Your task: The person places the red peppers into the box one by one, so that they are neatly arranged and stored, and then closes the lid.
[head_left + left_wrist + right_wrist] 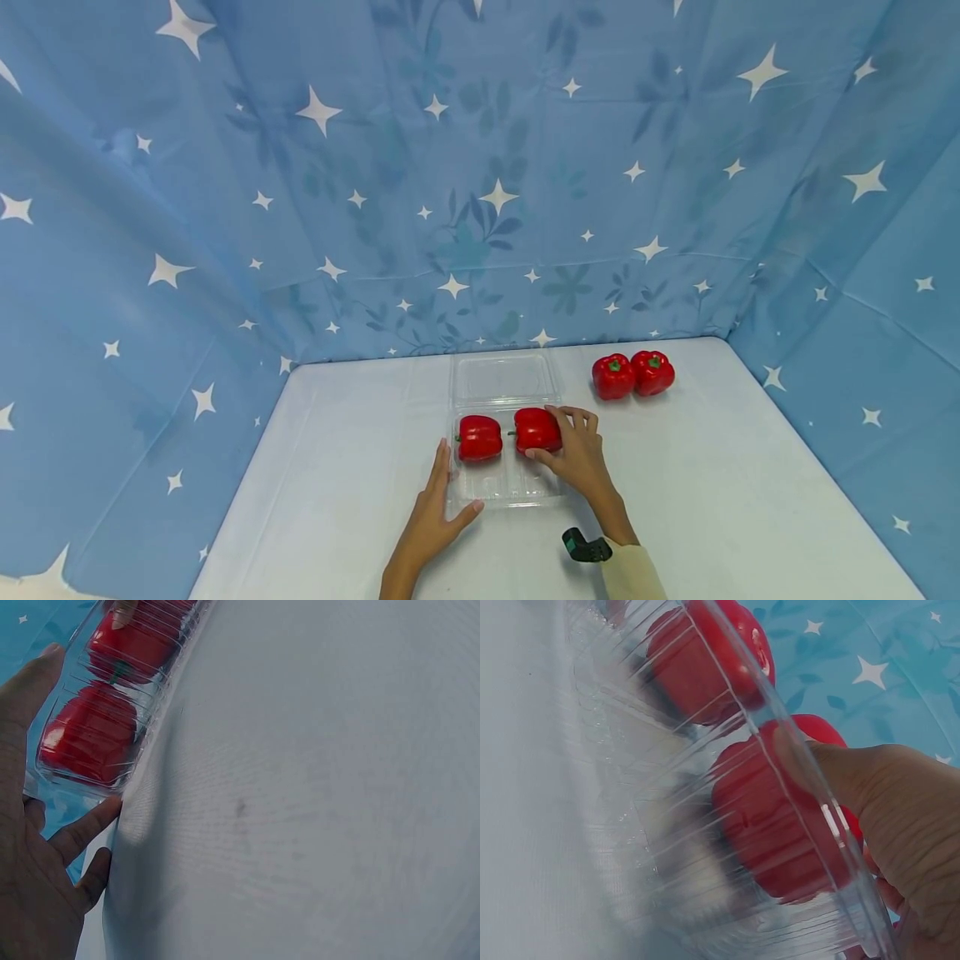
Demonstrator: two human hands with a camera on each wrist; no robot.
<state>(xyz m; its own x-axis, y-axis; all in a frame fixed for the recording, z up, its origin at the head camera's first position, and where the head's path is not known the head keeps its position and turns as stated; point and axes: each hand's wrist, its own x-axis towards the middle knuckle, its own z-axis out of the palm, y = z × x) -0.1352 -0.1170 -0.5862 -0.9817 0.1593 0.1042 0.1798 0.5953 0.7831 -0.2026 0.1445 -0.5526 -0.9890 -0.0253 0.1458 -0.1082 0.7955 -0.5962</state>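
A clear plastic clamshell box (504, 492) lies with its lid (502, 377) folded back toward the curtain. Two red bell peppers lie on their sides in its base, a left one (479, 438) and a right one (536, 430). My right hand (581, 454) grips the right pepper, thumb on the near side and fingers over the far side; through the box wall the right wrist view shows the thumb (840, 769) against it. My left hand (432, 512) is at the box's near left corner, fingers extended along its side; in the left wrist view a fingertip touches the box edge.
Two more red bell peppers, one (613, 377) beside another (652, 372), stand upright at the back right of the white table (360, 467). A blue star-patterned curtain (420, 208) rises behind the table and on both sides. A dark band (587, 546) is on the right wrist.
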